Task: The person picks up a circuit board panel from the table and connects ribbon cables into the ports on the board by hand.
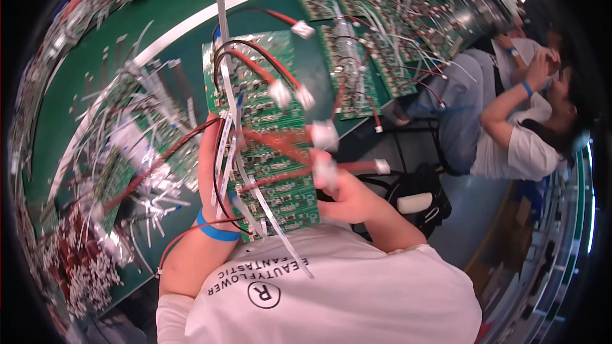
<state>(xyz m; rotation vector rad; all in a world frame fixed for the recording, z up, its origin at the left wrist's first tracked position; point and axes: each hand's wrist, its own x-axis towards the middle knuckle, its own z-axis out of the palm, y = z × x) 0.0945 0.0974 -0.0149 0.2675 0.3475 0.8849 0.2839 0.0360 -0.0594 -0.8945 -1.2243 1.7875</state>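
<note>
Head view: the board (274, 118) is lying between both hands, its long axis running away from the shirt (357, 286). The left hand (206, 165) is holding its left edge, fingers mostly hidden; the right hand (347, 197), nearer the blurred plug (325, 175), is resting half-curled by the right edge, its grip impossible to tell.

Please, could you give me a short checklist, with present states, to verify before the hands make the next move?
1. Bare left hand supports the left edge of the long green rectangular circuit board: ok.
2. Bare right hand grips a white plastic plug: cannot tell, blurred.
3. White flat ribbon cables lie clear of the board: not ok, they cross it.
4. Flat blue wristband is on the left wrist: ok.
</note>
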